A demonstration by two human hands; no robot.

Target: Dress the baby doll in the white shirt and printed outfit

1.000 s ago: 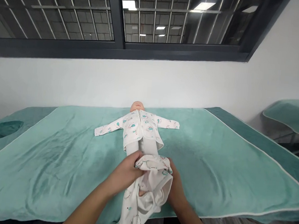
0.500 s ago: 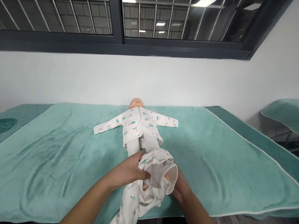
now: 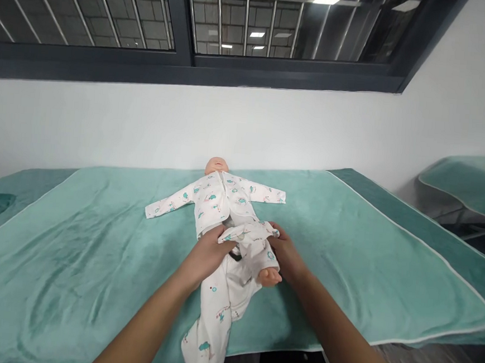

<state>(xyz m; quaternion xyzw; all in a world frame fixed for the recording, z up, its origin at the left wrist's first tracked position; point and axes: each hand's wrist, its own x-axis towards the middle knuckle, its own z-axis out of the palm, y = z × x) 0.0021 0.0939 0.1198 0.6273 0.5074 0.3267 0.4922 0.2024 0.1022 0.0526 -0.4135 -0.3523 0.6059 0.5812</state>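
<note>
1. Currently, we find the doll [image 3: 217, 165] on its back on the green cover [image 3: 366, 258], wearing a printed jacket [image 3: 211, 201].
2. We record the printed trousers [image 3: 221, 300] at its lower body — one leg drawn on, a bare foot [image 3: 269, 277] showing past the cuff, the other leg trailing loose to the near edge.
3. We observe the left hand [image 3: 210, 253] pinching gathered trouser cloth; the right hand [image 3: 286, 253] grips the opposite side, just above the foot.
4. We judge the step as threading legs through, one side done; the second foot we cannot see.
5. Next, we consider, calls for gathering the loose leg and working it over that foot.
</note>
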